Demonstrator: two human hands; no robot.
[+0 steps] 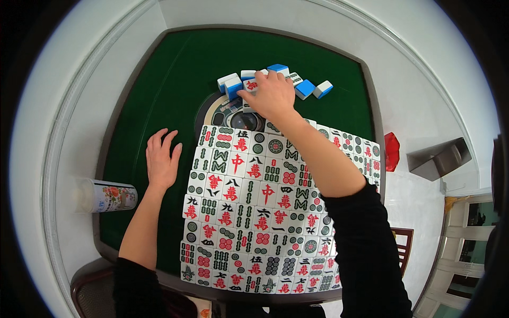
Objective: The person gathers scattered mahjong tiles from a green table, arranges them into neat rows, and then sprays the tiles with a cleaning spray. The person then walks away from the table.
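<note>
A large block of mahjong tiles [238, 210], faces up in tight rows, covers the near and right part of the green table [163, 91]. Beyond it lies a loose heap of blue-backed tiles, among them one with its blue back up [305, 88] and one on its side [323, 89]. My right hand [272, 93] is over this heap, fingers spread on the tiles; whether it grips one is hidden under the palm. My left hand [162, 161] rests on the felt left of the block, fingers apart, holding nothing.
A round console with a dark dome [244, 120] shows at the table's centre, partly behind tiles. A floral-patterned cylindrical container [113, 196] lies at the left edge. Beyond the right edge are a red object [391, 152] and a grey bin-like object [439, 159]. A chair [93, 294] stands near left.
</note>
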